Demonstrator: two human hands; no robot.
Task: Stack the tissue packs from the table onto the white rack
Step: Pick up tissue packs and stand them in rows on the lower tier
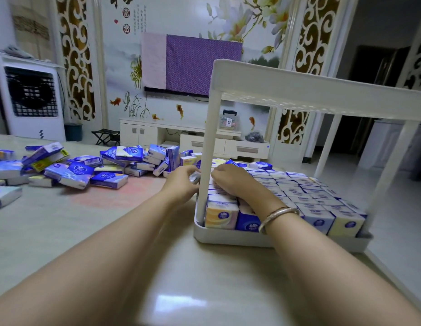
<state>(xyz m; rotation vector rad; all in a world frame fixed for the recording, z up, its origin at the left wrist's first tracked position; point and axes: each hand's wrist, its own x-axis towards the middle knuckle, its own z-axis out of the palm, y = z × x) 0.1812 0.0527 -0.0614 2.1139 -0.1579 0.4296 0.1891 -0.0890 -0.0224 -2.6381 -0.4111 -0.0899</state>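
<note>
Head view. White rack at the table's right edge; its lower tray is packed with upright tissue packs in rows. My right hand, bracelet at the wrist, lies palm-down on the near-left rows, fingers bent over the packs. My left hand, beside the rack's post, pinches one small pack. Loose packs heaped on the table to the left.

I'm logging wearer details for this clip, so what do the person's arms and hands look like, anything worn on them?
Both forearms are bare, with no sleeves in view. The right hand has a thin metallic bangle round its wrist, silvery with a rosy tint. The left hand and its wrist show no bracelet, watch or glove. No rings can be made out on either hand; the fingers are too blurred to be sure.
</note>
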